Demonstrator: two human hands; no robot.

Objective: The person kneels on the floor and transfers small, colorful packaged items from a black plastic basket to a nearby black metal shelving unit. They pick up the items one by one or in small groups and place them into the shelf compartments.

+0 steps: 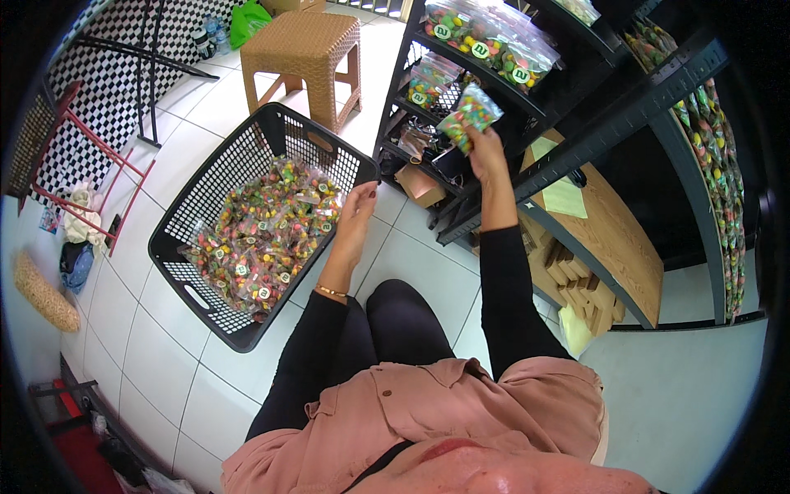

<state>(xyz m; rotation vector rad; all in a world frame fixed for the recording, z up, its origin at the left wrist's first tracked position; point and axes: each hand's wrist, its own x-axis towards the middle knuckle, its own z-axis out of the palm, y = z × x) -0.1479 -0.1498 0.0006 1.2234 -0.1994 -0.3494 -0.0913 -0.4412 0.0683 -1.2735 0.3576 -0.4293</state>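
Note:
My right hand is raised in front of the black shelf rack, closed on a small clear packet of colourful candies. Lower and to the left, my left hand is at the right side of a black plastic basket, near its rim, with loosely bent fingers and nothing visible in them. Whether it touches the rim, I cannot tell. Inside the basket lies a heap of similar candy packets, several with round white labels.
Larger candy bags fill the upper shelf of the rack; smaller packets sit below. A brown woven-pattern stool stands behind the basket. To the right are a wooden board and hanging candy packets. A red metal frame is at left.

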